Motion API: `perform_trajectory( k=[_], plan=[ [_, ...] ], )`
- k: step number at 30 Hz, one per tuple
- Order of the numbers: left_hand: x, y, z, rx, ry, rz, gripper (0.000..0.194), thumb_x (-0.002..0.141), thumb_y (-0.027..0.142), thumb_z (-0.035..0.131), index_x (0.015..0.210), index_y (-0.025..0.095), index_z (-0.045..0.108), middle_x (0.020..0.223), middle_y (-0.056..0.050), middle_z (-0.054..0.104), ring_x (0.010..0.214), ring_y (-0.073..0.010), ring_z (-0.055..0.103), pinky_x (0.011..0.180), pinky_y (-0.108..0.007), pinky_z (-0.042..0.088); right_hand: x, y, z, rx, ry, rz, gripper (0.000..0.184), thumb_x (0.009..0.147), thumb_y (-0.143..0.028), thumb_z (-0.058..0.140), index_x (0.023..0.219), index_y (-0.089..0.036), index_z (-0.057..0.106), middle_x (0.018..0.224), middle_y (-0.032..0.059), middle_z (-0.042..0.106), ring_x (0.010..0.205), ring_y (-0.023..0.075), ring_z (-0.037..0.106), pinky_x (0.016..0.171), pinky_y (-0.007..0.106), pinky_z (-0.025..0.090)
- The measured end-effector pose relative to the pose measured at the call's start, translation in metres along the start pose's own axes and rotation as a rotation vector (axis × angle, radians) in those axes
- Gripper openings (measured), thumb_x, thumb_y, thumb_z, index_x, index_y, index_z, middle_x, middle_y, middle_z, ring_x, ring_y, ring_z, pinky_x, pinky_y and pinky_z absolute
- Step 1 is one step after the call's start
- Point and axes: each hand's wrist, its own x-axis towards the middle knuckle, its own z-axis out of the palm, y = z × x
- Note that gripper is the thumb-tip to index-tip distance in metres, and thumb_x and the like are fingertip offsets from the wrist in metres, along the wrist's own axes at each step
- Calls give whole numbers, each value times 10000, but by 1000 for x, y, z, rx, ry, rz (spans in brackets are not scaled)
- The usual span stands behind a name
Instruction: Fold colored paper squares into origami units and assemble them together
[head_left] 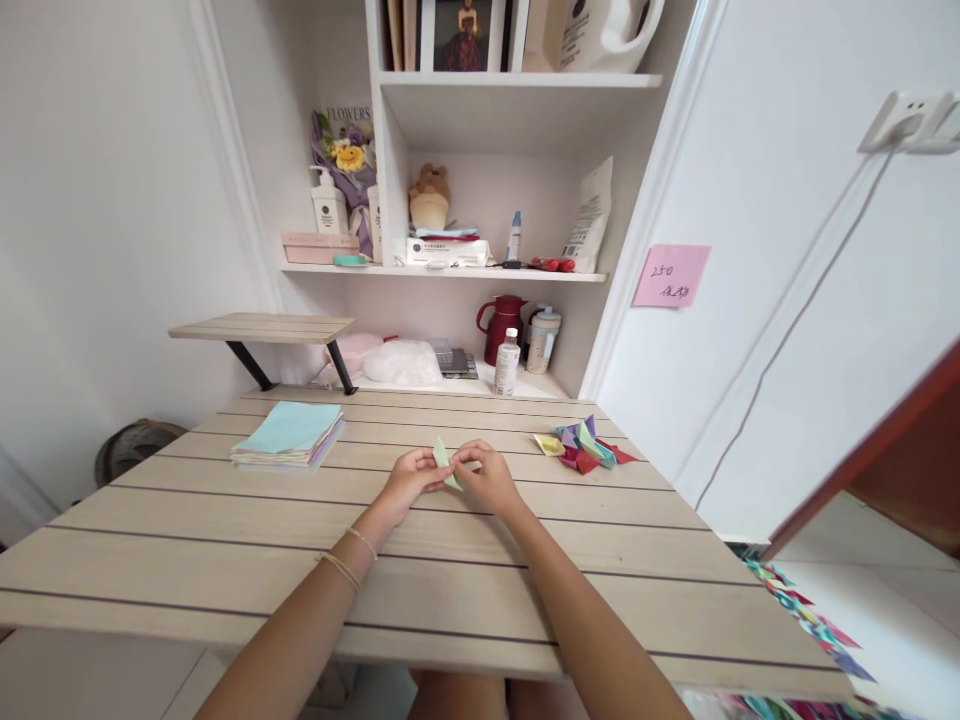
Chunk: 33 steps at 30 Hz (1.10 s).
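Over the middle of the wooden table point(450, 590), a small piece of folded light green paper point(441, 455) is held between my two hands. My left hand point(411, 478) pinches it from the left, thumb across its front. On the other side my right hand point(486, 475) has its fingertips closed on the paper's right edge. Part of the paper is hidden behind the fingers. To the right lies a pile of folded paper pieces point(583, 443) in yellow, purple, green and red. A stack of coloured paper sheets point(291, 430), light blue on top, rests to the left.
A small raised shelf point(262, 326) on black legs stands at the table's back left. Behind the table, a white shelf unit point(517, 95) holds a clear bottle point(508, 362), a red jug point(501, 328) and a cup point(543, 340). More folded paper point(810, 620) lies on the floor at right.
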Motion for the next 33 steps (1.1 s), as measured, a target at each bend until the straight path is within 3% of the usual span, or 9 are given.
perform_trajectory(
  k=[5,9,17,23,29,33],
  plan=[
    [3,0,-2,-73,108,41,338,533,243,749,815,125,605,720,-38,638,559,-75,546,491,-159,374,-3,-4,10,406,-78,185,368,686,-341,593,1023,-196,556,802,30,642,749,156,601,633,286,502],
    [2,1,-1,-100,76,66,307,576,254,724,832,130,610,749,-41,641,616,-96,570,561,-187,408,-4,1,16,434,-123,227,401,585,-359,692,915,-149,602,721,35,661,680,161,626,659,288,506],
    [2,3,-2,-10,22,19,312,565,281,728,812,111,645,746,-70,659,624,-120,586,605,-228,436,1,11,4,266,-126,273,302,595,-359,674,783,-124,645,620,36,661,577,161,628,551,260,505],
    [3,3,-3,43,92,61,303,555,313,732,750,97,646,721,-81,670,638,-141,599,585,-229,442,1,6,-4,152,-121,140,285,658,-310,622,892,-147,627,636,21,662,574,157,627,568,271,509],
    [2,8,-3,-45,57,59,269,583,284,723,740,103,601,767,-85,671,714,-158,628,720,-284,477,-1,0,-13,-39,-68,-69,233,751,-295,534,955,-211,611,734,9,672,681,160,641,657,281,505],
    [3,12,-2,-114,68,108,356,590,246,719,898,127,587,859,-89,664,771,-156,624,787,-315,469,-1,-5,-20,-118,-49,-153,200,798,-291,472,929,-222,608,759,11,668,698,157,641,669,274,490]
  ],
)
